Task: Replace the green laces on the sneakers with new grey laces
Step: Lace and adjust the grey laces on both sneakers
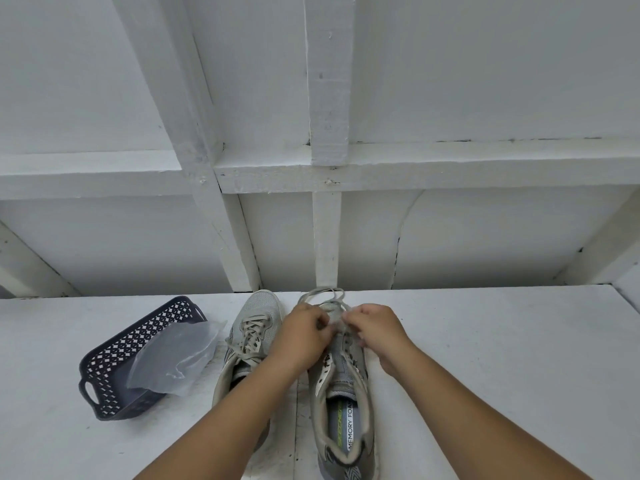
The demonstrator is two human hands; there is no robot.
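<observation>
Working low on the right-hand grey mesh sneaker with pale trim [343, 386], toe pointing away, tongue slack, upper eyelets bare. Judged as threading the pale grey flat lace [320, 293] through the rows nearest the toe. Best done by keeping both ends level, pulling slack evenly to each side, laying the lace flat without twists, steadying the shoe against the surface. Left-hand matching grey sneaker [247, 344] just beside it, laced to the top in the same pale colour; no green lace to be made out anywhere. Left hand [302, 332] with fingers curled, pinching the lace at the toe-end eyelets. Right hand [375, 329] likewise curled, pinching the other strand; fingertips of the two nearly meeting. Spare lace looped beyond the toe, close to the wall.

Underneath, a white painted table top [485, 375], scuffed. Behind, a white painted board wall with battens [327, 133], cracked in places. To the left, a dark perforated plastic basket with handles [114, 368], well apart from the hands, holding a crumpled clear plastic bag [173, 358] spilling over its rim.
</observation>
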